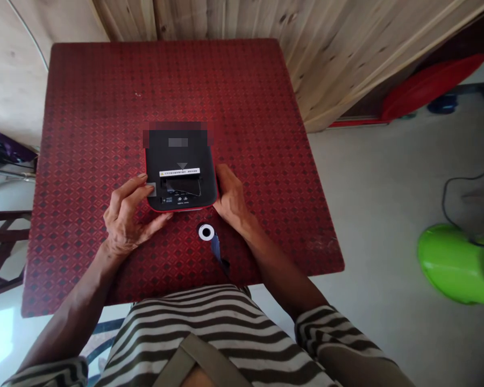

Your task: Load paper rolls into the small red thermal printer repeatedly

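A black device with a red rim (180, 166) lies flat on a table covered by a red patterned cloth (105, 107). It carries a white label strip and a small open recess near its front edge. My left hand (126, 215) grips the device's front left corner, fingers curled on its top and thumb under the front edge. My right hand (232, 199) is pressed against the device's right front side, fingers wrapped on its edge. A small white ring-shaped roll (206, 232) sits on the cloth just in front of the device, between my wrists.
Wooden plank walls stand behind and to the right of the table. A green plastic object (452, 266) and a wire fan guard (474, 201) are on the grey floor at right. A red object (427, 86) leans by the wall. A dark chair frame (0, 236) stands at left.
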Available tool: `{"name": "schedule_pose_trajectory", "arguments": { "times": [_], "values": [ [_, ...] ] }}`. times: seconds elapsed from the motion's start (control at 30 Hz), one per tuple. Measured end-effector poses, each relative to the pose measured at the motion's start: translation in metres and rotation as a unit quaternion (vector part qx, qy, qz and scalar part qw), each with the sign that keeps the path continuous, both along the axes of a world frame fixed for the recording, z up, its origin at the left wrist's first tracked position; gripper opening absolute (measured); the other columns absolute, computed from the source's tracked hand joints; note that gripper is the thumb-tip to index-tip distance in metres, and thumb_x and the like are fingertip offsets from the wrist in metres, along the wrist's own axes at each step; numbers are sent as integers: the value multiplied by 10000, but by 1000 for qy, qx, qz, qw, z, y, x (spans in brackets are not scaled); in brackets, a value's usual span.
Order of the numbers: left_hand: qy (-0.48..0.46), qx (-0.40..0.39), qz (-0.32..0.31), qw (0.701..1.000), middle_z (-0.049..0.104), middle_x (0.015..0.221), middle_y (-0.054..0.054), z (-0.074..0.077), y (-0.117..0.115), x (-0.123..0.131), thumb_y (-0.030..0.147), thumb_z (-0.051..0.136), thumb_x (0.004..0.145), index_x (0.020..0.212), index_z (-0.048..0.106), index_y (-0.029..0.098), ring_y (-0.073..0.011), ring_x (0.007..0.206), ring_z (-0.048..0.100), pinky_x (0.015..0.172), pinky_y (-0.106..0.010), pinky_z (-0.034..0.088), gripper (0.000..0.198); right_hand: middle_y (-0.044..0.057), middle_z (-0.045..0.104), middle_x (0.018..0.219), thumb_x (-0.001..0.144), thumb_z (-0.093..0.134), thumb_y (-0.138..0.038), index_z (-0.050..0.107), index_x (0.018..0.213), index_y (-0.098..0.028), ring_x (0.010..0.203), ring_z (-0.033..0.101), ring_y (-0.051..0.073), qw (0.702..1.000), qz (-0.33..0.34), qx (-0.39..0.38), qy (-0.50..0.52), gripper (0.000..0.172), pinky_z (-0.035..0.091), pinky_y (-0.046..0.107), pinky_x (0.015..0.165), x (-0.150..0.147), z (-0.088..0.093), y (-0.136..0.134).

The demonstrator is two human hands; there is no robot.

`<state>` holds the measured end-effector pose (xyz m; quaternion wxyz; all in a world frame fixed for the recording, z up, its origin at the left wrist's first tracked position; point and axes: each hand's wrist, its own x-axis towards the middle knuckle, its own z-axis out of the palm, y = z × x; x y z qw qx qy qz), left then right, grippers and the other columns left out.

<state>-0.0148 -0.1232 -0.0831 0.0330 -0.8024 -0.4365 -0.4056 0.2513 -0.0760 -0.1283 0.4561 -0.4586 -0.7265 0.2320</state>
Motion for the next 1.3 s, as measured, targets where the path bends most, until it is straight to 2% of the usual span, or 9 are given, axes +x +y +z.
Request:
{"name": "schedule_pose_trajectory", "arguments": {
  "times": [0.23,0.37,0.57,0.67,0.87,0.97,1.13,1.3],
  "values": [
    [2,-26,2,1000,669,1426,-105,5,-1,0,530,838,933,1431,584,298,-309,1243,746,1003,-540,714,606,27,659,959,1073,476,-262,591,1000,-241,880,631,179,1000,-11,-20,-11,138,538,339,815,1,-1,1],
    [-10,-10,6,1000,652,1444,-116,8,1,2,544,882,883,1411,594,308,-311,1192,750,945,-552,730,646,26,658,946,1059,485,-246,593,985,-238,865,622,182,999,-14,-27,-9,130,540,351,817,0,0,0],
    [-41,-53,-8,998,654,1417,-65,14,1,3,492,901,868,1335,618,318,-305,1259,726,1034,-570,686,572,45,683,977,1073,470,-243,594,1010,-236,902,645,193,1000,-20,-10,-20,140,555,358,831,-1,0,-1],
    [-43,-66,-10,997,674,1386,-74,15,2,3,491,884,879,1317,623,292,-316,1268,720,1020,-587,671,547,49,688,974,1075,478,-249,599,1016,-235,896,650,196,999,-26,-8,-23,136,558,355,822,-3,0,-2],
    [-69,-48,-27,996,705,1317,-86,11,8,3,549,935,810,1247,642,268,-296,1198,735,937,-540,689,597,55,700,996,1035,516,-183,616,1028,-241,907,659,212,995,-79,-5,-53,116,572,366,827,-13,-9,-10],
    [-57,-57,-26,996,699,1326,-70,12,9,2,519,901,858,1250,647,266,-291,1201,737,937,-541,680,532,50,702,981,1021,498,-111,621,1015,-243,903,659,207,990,-106,10,-91,181,579,357,831,-17,-13,-12],
    [-70,-69,-35,995,699,1309,-68,14,8,2,518,906,860,1199,655,270,-264,1167,743,932,-514,684,488,70,726,1022,969,523,-59,638,1049,-225,918,676,216,984,-117,25,-132,217,593,362,839,-17,-14,-12],
    [-70,-69,-21,995,696,1290,-86,11,6,4,481,897,871,1244,641,304,-272,1161,729,960,-528,670,486,65,730,1010,935,539,-61,630,1030,-235,928,691,220,989,-101,11,-109,218,589,353,844,-15,-10,-12]
  ]
}}
